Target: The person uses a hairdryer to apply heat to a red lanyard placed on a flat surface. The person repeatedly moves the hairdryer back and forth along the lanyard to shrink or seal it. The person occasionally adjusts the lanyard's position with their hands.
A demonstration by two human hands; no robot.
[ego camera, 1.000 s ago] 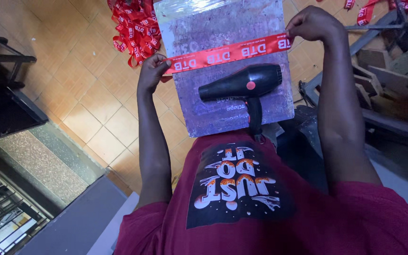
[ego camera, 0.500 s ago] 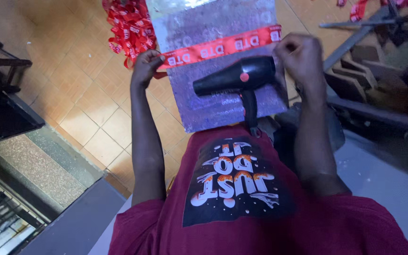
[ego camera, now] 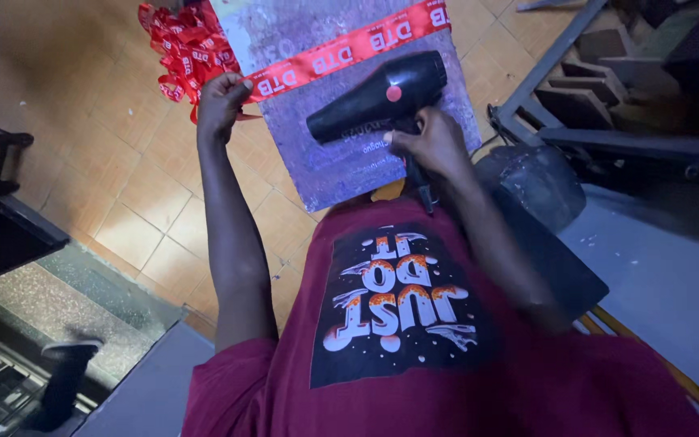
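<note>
A silvery grey board [ego camera: 341, 154] rests on my lap, tilted away from me. A red printed ribbon [ego camera: 349, 50] stretches across its upper part. My left hand [ego camera: 222, 101] pinches the ribbon at the board's left edge. My right hand [ego camera: 430, 144] grips the handle of a black hair dryer [ego camera: 378, 95] that lies over the board, nozzle pointing left toward the ribbon.
A heap of red ribbon [ego camera: 184, 48] lies on the tiled floor at the upper left. Wooden and metal frames [ego camera: 600, 89] stand at the right. A dark round object [ego camera: 531, 182] sits by my right knee. A dark table edge [ego camera: 2, 226] is at the left.
My right hand let go of the ribbon's right end, came down to the hair dryer and took hold of its handle. My left hand kept holding the ribbon.
</note>
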